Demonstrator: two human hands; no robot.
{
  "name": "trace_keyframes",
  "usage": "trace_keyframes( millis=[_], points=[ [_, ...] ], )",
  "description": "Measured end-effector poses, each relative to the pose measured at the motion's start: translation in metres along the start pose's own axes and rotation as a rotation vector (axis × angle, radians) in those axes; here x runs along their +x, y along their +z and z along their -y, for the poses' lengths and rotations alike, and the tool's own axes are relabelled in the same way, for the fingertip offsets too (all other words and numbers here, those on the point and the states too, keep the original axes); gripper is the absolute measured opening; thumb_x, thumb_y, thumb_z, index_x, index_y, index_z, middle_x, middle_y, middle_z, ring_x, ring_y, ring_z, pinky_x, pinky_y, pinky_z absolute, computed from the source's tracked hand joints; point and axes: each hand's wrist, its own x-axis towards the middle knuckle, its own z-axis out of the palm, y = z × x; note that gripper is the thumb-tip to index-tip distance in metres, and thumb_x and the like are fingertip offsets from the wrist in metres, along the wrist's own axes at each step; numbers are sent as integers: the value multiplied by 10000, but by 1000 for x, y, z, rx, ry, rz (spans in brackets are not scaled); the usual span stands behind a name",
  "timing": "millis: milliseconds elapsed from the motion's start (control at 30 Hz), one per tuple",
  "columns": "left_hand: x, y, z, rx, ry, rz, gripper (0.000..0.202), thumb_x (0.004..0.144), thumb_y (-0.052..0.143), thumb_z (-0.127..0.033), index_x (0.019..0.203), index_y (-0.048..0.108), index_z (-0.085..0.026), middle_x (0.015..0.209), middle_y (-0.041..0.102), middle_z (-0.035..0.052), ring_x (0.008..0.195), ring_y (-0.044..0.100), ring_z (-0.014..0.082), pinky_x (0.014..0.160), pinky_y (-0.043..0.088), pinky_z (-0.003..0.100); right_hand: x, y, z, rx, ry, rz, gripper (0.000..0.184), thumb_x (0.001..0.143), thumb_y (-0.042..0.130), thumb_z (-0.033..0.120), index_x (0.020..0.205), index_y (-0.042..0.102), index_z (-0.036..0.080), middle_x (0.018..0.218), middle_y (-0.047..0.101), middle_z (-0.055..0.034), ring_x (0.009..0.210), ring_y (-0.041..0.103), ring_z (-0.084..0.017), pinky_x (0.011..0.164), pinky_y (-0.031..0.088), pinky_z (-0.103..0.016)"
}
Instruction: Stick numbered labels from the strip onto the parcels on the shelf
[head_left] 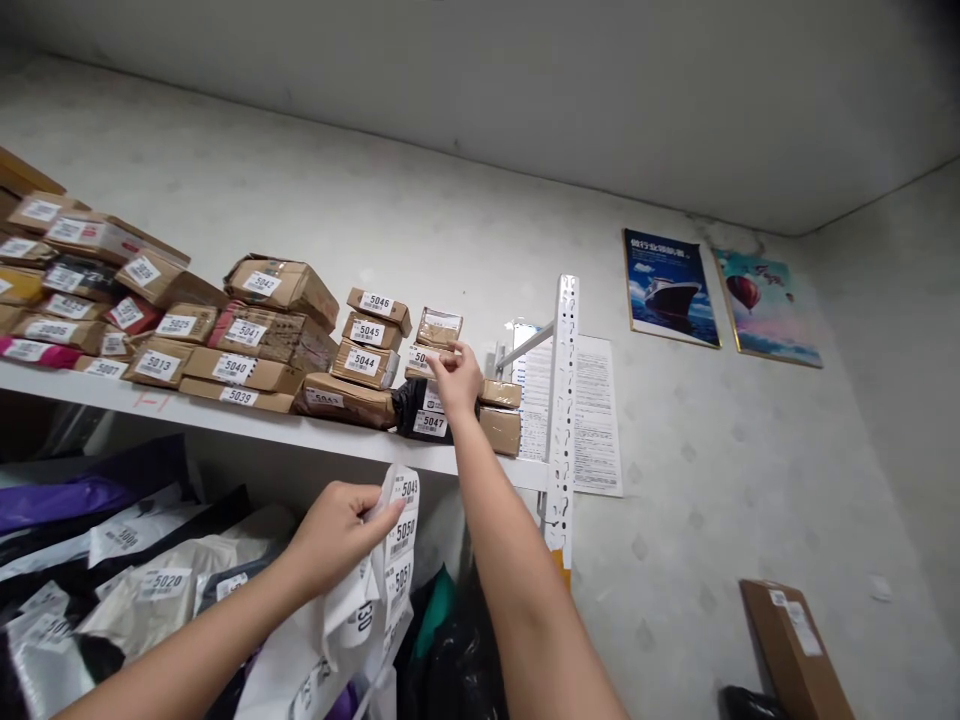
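My left hand [345, 525] pinches a white strip of number labels [400, 540] between thumb and fingers, below the shelf edge. The strip reads 5049, 5050 and 5051, and its lower part hangs in loose folds. Up at the shelf, my right hand [456, 380] has its fingers bent, the thumb over the right end of a number label [418, 357] on a small carton. Only the label's first digits, 50, show. Another small carton [440, 327] sits above it. Under it is a black-wrapped parcel [430, 424] labelled 5047, partly behind my right hand.
Stacked, numbered cartons [262, 330] line the white shelf [360, 436] to the left. Two brown boxes [500, 430] stand beside the perforated upright [564, 420]. Bagged parcels [165, 590] fill the level below. Posters [671, 290] hang right; a tall carton [796, 650] leans low down.
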Motion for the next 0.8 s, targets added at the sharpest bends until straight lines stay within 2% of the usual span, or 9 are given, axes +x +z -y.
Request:
trace_keyframes(
  millis=[100,200,367,433,533,633,700,767,800],
  points=[
    [-11,-4,6,7,-12,21,457,800,366,-542,528,225,-203,566,205,-32,541,222,109,521,171,273,29,11,-8,-261,3,85,138,791,640,193,926,635,168,814,697,-31,784,644,-158,765,483,-265],
    [-16,-12,11,7,-22,26,449,803,352,-544,536,229,-204,573,211,-31,549,229,112,525,181,270,33,14,-9,-363,-23,105,69,777,644,143,829,628,185,844,679,-52,830,634,-194,764,465,-300],
    [-19,-24,17,16,-74,-21,462,781,350,-579,522,264,-206,577,222,-28,553,242,116,530,189,271,25,12,1,-553,-91,41,306,777,652,155,1072,581,197,1163,551,-143,918,619,-240,728,468,-336],
    [-19,-27,18,5,-81,-36,463,775,358,-584,520,279,-205,579,227,-27,555,250,117,532,194,269,27,10,1,-573,-178,103,248,800,616,149,1042,608,205,1174,543,-132,988,592,-252,746,478,-343],
    [-18,-30,18,-21,-78,-69,464,773,375,-584,523,273,-206,578,220,-30,552,248,114,526,199,261,29,3,-1,-500,-253,234,133,807,593,135,904,665,191,1049,617,-103,1048,556,-258,831,478,-368],
    [-15,-34,18,-61,-28,-86,472,789,390,-587,531,322,-197,578,242,-31,554,262,113,525,215,249,13,-12,5,-413,-245,180,188,858,540,196,1007,649,161,1093,622,-115,1094,531,-240,914,455,-375],
    [-13,-38,19,-108,23,-68,478,803,397,-586,545,389,-184,572,296,-28,559,307,118,531,249,238,-12,-24,15,-117,-217,331,266,900,472,318,1064,627,176,1092,633,-95,1043,563,-202,857,486,-336],
    [-11,-40,19,-163,56,-41,475,811,409,-579,581,473,-169,576,389,-19,577,376,129,547,296,228,-43,-34,26,310,-114,744,329,876,469,440,1055,631,217,1008,663,-59,911,611,-181,710,515,-301],
    [-9,-41,20,-183,62,-33,470,812,416,-575,608,514,-162,587,438,-13,590,408,136,555,316,225,-59,-37,30,456,-42,894,339,826,536,471,1033,638,222,959,671,-48,846,619,-176,658,510,-289]
  ],
)
